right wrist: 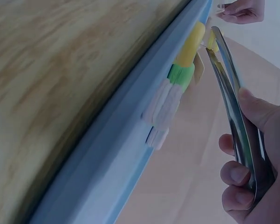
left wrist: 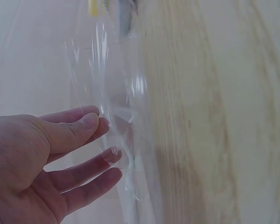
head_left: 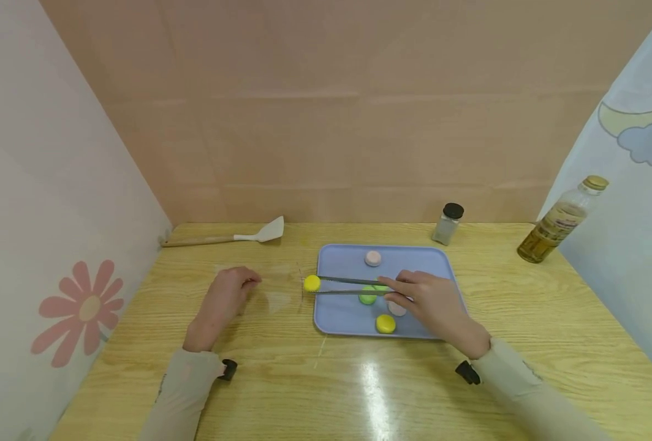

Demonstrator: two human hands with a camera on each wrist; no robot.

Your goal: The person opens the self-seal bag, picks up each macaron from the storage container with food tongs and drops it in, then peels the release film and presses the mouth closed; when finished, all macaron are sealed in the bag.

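Note:
My left hand (head_left: 229, 297) pinches a clear plastic bag (left wrist: 105, 88) between thumb and fingertips, left of the blue tray (head_left: 339, 318). In my right hand (head_left: 436, 303) are metal tongs (right wrist: 242, 140), reaching left across the tray. A yellow macaron (head_left: 312, 283) is gripped between the tong tips, beside the tray's left edge and close to the bag's opening. Below the tongs, the tray carries green macarons (head_left: 367, 297), a pale macaron (head_left: 396, 308) partly behind my right fingers, another yellow macaron (head_left: 385, 324) and a pale pink macaron (head_left: 372, 258) near the back.
A white spatula (head_left: 271, 229) with a wooden handle lies at the back left of the wooden table (head_left: 271, 392). Behind the tray stands a small black-lidded jar (head_left: 446, 228). To the right is a bottle of amber liquid (head_left: 554, 226). Fabric walls enclose the table.

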